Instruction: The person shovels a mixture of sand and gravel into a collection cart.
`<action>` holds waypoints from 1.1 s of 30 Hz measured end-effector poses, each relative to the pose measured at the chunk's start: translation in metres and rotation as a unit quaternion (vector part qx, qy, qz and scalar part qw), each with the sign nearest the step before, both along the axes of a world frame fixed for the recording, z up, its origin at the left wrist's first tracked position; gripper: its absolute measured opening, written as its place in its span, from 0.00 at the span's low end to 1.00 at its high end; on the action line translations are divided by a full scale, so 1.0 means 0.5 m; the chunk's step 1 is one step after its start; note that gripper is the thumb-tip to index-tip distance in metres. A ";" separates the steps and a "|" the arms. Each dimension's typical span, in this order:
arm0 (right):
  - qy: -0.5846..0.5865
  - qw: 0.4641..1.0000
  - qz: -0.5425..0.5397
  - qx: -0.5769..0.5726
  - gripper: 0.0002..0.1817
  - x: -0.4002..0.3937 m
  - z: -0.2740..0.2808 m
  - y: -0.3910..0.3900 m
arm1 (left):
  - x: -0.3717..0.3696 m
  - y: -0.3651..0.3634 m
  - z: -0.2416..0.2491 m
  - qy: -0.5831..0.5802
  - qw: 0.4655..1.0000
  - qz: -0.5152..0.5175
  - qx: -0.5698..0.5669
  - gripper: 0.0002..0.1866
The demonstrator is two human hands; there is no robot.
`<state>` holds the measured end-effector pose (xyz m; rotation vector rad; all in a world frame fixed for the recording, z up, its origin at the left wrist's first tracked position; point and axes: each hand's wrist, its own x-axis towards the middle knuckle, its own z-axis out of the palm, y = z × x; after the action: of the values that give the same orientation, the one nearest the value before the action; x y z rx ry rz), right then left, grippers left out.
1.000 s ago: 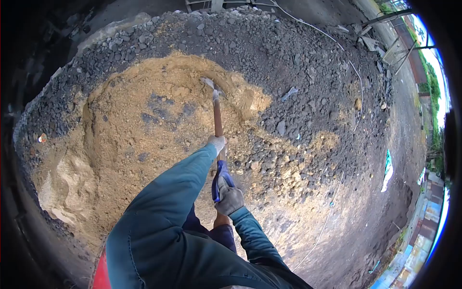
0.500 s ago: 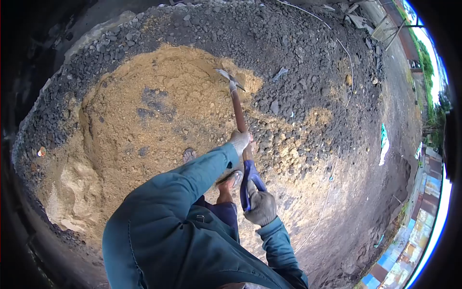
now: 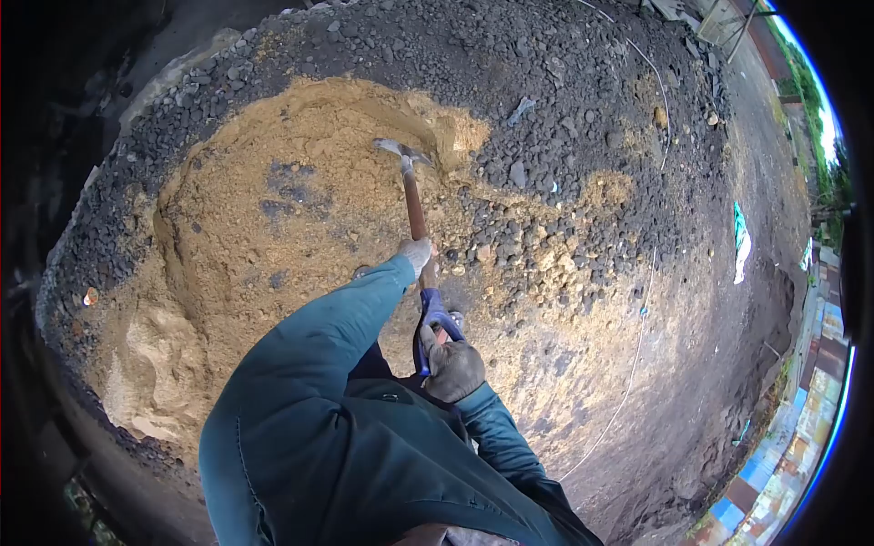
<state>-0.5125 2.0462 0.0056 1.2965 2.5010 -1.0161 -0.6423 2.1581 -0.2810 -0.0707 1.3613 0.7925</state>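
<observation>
A shovel (image 3: 416,207) with a wooden shaft and a blue-purple D-shaped handle crosses the middle of the view. Low on the shaft, my gloved left hand (image 3: 417,254) is closed round the wood. My gloved right hand (image 3: 454,371) grips the D-handle, close in front of my body. The metal blade (image 3: 401,149), seen nearly edge-on, is over the hollow of tan sand (image 3: 337,136), just left of its cut bank. My sleeves and jacket hide most of my legs and feet.
Dark gravel (image 3: 546,82) surrounds the sand on the far side and right. A thin pale cord (image 3: 628,391) runs along the ground at right. Beyond it lies a green and white cloth (image 3: 740,241). Rusty, blue-patched metal sheets (image 3: 801,437) line the right edge.
The shovel and both hands have shifted left. The blade has come away from the sand bank's cut face, and the D-handle is nearer my body.
</observation>
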 end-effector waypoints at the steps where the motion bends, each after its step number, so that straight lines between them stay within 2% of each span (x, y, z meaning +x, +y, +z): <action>1: 0.058 0.998 -0.005 0.020 0.44 0.032 0.016 0.002 | 0.006 -0.001 0.058 -0.013 1.000 0.018 0.001 0.07; 2: 0.126 0.986 -0.005 0.105 0.41 0.059 0.033 0.006 | 0.013 -0.009 0.076 -0.063 0.997 0.050 0.005 0.06; 5: 0.229 0.962 -0.059 0.136 0.39 0.170 0.087 0.016 | 0.053 -0.025 0.174 -0.065 0.993 0.088 0.054 0.06; 6: 0.199 0.964 -0.093 0.148 0.33 0.205 0.105 0.020 | 0.061 -0.023 0.131 -0.071 0.995 0.050 0.049 0.08; 9: 0.248 0.882 -0.379 0.127 0.24 0.363 -0.030 -0.052 | 0.102 0.009 0.147 -0.164 0.974 0.158 0.003 0.13; 10: 0.313 0.788 -0.530 0.008 0.21 0.415 -0.088 -0.080 | 0.118 0.019 0.101 -0.180 0.962 0.205 -0.031 0.13; 11: 0.361 0.655 -0.654 -0.111 0.18 0.461 -0.139 -0.103 | 0.148 0.019 0.055 -0.183 0.955 0.231 -0.037 0.12; 12: 0.352 0.574 -0.722 -0.161 0.13 0.504 -0.170 -0.118 | 0.176 0.009 0.007 -0.186 0.947 0.258 -0.046 0.12; 13: 0.369 0.544 -0.739 -0.145 0.12 0.564 -0.244 -0.158 | 0.207 -0.013 -0.046 -0.189 0.938 0.285 -0.057 0.11; 14: 0.349 0.505 -0.778 -0.137 0.11 0.610 -0.302 -0.203 | 0.255 -0.058 -0.106 -0.245 0.939 0.241 -0.025 0.11; 15: 0.290 0.423 -0.852 -0.107 0.11 0.651 -0.343 -0.249 | 0.330 -0.083 -0.108 -0.180 0.955 0.218 -0.089 0.12; 16: 0.208 0.410 -0.880 -0.118 0.08 0.709 -0.361 -0.308 | 0.390 -0.124 -0.171 -0.208 0.945 0.196 -0.162 0.11; 18: 0.055 0.363 -0.917 -0.155 0.23 0.822 -0.394 -0.422 | 0.525 -0.205 -0.207 -0.205 0.938 0.129 -0.248 0.10; 19: 0.070 0.295 -0.943 -0.139 0.16 0.787 -0.302 -0.361 | 0.577 -0.235 -0.243 -0.210 0.931 0.108 -0.278 0.10; 20: -0.003 0.335 -0.940 -0.072 0.08 0.842 -0.320 -0.427 | 0.597 -0.218 -0.270 -0.205 0.936 0.109 -0.263 0.10; 21: -0.001 0.269 -0.961 -0.059 0.04 0.885 -0.319 -0.456 | 0.614 -0.197 -0.301 -0.202 0.941 0.111 -0.247 0.10; 22: -0.027 0.263 -0.963 -0.058 0.07 0.875 -0.291 -0.413 | 0.622 -0.168 -0.340 -0.198 0.947 0.112 -0.228 0.10; 23: -0.032 0.265 -0.963 -0.048 0.09 0.904 -0.321 -0.419 | 0.622 -0.143 -0.378 -0.194 0.952 0.112 -0.209 0.10; 24: -0.050 0.291 -0.954 -0.049 0.08 0.883 -0.358 -0.374 | 0.614 -0.125 -0.411 -0.191 0.956 0.110 -0.193 0.09; 25: -0.059 0.357 -0.931 -0.055 0.08 0.854 -0.448 -0.311 | 0.602 -0.098 -0.449 -0.189 0.961 0.108 -0.171 0.09; 26: -0.061 0.437 -0.895 -0.061 0.08 0.810 -0.547 -0.236 | 0.543 -0.035 -0.488 -0.233 0.940 0.128 -0.212 0.07; 27: -0.034 0.494 -0.866 -0.071 0.09 0.738 -0.631 -0.139 | 0.487 0.025 -0.532 -0.274 0.916 0.147 -0.254 0.06; 29: 0.107 0.472 -0.871 -0.087 0.03 0.566 -0.731 0.078 | 0.307 0.188 -0.586 -0.193 0.937 0.167 -0.238 0.05; 30: 0.096 0.493 -0.861 -0.080 0.02 0.517 -0.781 0.123 | 0.237 0.250 -0.593 -0.146 0.952 0.163 -0.216 0.04; 31: 0.157 0.471 -0.863 -0.092 0.03 0.474 -0.808 0.152 | 0.189 0.276 -0.580 -0.118 0.962 0.174 -0.175 0.02; 32: 0.179 0.504 -0.838 -0.107 0.05 0.444 -0.806 0.171 | 0.157 0.284 -0.608 -0.119 0.965 0.170 -0.161 0.02; 33: 0.194 0.507 -0.835 -0.091 0.05 0.441 -0.840 0.168 | 0.133 0.285 -0.617 -0.110 0.970 0.164 -0.145 0.02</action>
<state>-0.2921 2.1300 -0.4146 3.5260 0.1905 -1.6425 -0.5759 2.3009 -0.5896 -0.6092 1.2586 0.8257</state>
